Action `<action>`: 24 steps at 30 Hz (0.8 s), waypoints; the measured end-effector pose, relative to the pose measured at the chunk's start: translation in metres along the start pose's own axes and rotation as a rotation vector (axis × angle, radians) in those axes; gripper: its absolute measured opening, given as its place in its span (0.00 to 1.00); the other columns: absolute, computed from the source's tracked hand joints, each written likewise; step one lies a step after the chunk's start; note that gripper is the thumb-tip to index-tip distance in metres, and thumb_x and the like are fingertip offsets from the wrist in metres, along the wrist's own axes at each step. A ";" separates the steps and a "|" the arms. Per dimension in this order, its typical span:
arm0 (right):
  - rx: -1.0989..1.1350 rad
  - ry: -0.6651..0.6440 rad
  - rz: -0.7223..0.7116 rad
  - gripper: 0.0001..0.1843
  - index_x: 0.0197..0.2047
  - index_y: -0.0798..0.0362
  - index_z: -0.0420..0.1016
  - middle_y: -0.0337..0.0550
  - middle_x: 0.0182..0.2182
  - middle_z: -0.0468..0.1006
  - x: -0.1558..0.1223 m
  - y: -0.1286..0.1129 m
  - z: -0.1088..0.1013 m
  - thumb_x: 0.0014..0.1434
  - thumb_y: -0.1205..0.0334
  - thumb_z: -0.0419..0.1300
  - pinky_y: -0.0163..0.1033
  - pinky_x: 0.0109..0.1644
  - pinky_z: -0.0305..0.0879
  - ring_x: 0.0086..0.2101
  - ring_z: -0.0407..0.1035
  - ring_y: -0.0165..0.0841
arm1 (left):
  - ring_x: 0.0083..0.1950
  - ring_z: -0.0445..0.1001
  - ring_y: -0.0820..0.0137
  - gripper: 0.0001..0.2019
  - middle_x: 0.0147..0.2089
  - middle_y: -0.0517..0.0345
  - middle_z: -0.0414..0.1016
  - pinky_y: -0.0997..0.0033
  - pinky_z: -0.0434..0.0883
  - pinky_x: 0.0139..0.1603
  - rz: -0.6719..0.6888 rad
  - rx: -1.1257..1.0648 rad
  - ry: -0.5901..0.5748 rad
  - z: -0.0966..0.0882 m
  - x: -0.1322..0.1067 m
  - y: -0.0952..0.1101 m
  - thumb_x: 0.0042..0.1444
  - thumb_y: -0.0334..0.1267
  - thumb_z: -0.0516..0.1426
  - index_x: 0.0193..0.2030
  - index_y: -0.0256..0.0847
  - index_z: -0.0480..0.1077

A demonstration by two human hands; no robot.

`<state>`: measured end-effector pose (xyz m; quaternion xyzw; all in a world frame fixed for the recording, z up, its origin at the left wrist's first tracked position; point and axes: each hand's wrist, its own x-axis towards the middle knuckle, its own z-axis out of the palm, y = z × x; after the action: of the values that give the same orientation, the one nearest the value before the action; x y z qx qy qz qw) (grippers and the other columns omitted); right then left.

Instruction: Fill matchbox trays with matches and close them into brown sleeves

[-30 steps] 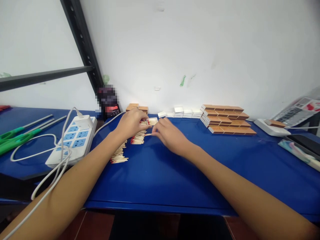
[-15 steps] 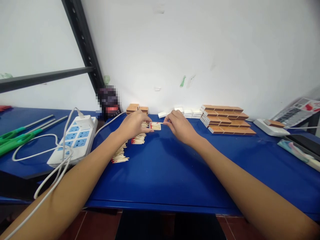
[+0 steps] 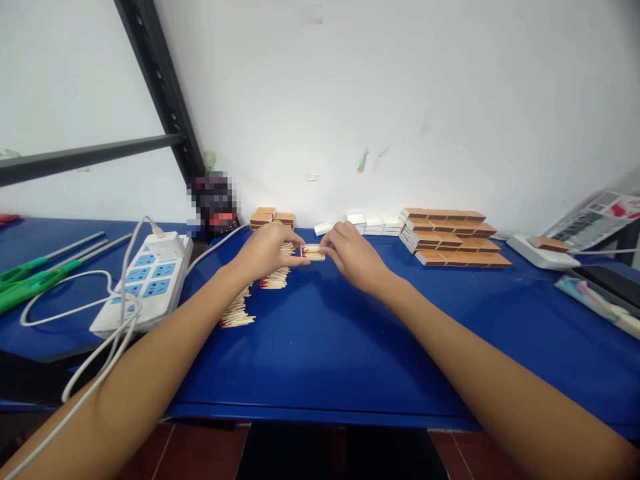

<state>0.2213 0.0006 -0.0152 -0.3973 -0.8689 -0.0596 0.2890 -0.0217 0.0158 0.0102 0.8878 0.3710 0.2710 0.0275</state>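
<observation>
Both my hands meet at the back middle of the blue table (image 3: 325, 347). My left hand (image 3: 267, 250) and my right hand (image 3: 353, 257) pinch the two ends of a small white matchbox tray (image 3: 313, 252) filled with red-tipped matches. Their fingers are closed on it. Loose matches (image 3: 274, 277) lie in a pile under my left hand, and more matches (image 3: 238, 312) trail along my left forearm.
Stacked brown matchboxes (image 3: 453, 237) stand at the back right, white trays (image 3: 373, 225) beside them, two brown boxes (image 3: 273, 217) behind my left hand. A white power strip (image 3: 150, 277) with cable and green-handled tools (image 3: 35, 273) lie left. A phone (image 3: 607, 285) lies far right.
My right hand moved from the loose matches up to the tray's right end. The tray now sits pinched between both hands and has turned a little flatter.
</observation>
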 end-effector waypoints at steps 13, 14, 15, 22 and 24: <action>0.177 0.158 -0.023 0.08 0.41 0.52 0.75 0.47 0.36 0.75 -0.005 -0.026 0.005 0.74 0.62 0.58 0.45 0.47 0.63 0.40 0.66 0.40 | 0.41 0.78 0.61 0.11 0.38 0.56 0.85 0.61 0.70 0.43 -0.009 -0.020 0.065 0.001 0.000 -0.002 0.58 0.47 0.70 0.40 0.43 0.84; 0.207 0.141 -0.035 0.08 0.40 0.52 0.76 0.46 0.36 0.75 -0.006 -0.033 0.009 0.73 0.63 0.59 0.44 0.46 0.63 0.40 0.67 0.39 | 0.41 0.77 0.61 0.10 0.38 0.56 0.85 0.61 0.69 0.43 -0.017 0.001 0.085 0.002 0.001 -0.003 0.59 0.46 0.69 0.40 0.43 0.84; 0.242 0.112 -0.049 0.07 0.40 0.51 0.76 0.45 0.35 0.75 -0.007 -0.040 0.012 0.72 0.64 0.60 0.43 0.45 0.63 0.40 0.67 0.39 | 0.41 0.77 0.61 0.09 0.38 0.55 0.85 0.61 0.69 0.43 -0.024 0.019 0.104 0.002 0.001 -0.004 0.60 0.45 0.68 0.39 0.42 0.83; 0.407 -0.091 -0.086 0.04 0.40 0.52 0.79 0.45 0.40 0.79 -0.003 -0.073 0.035 0.69 0.66 0.65 0.42 0.47 0.66 0.42 0.70 0.37 | 0.45 0.76 0.58 0.11 0.38 0.54 0.84 0.59 0.71 0.46 -0.099 0.047 0.180 0.000 0.001 -0.004 0.59 0.48 0.70 0.36 0.43 0.82; 0.409 -0.125 -0.066 0.04 0.39 0.53 0.79 0.45 0.40 0.78 -0.002 -0.075 0.036 0.69 0.67 0.65 0.43 0.48 0.67 0.43 0.71 0.37 | 0.46 0.76 0.57 0.11 0.38 0.54 0.84 0.58 0.71 0.48 -0.106 0.048 0.186 -0.001 0.000 -0.003 0.57 0.47 0.71 0.36 0.43 0.82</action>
<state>0.1516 -0.0400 -0.0364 -0.3048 -0.8917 0.1331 0.3071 -0.0237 0.0182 0.0104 0.8383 0.4249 0.3413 -0.0141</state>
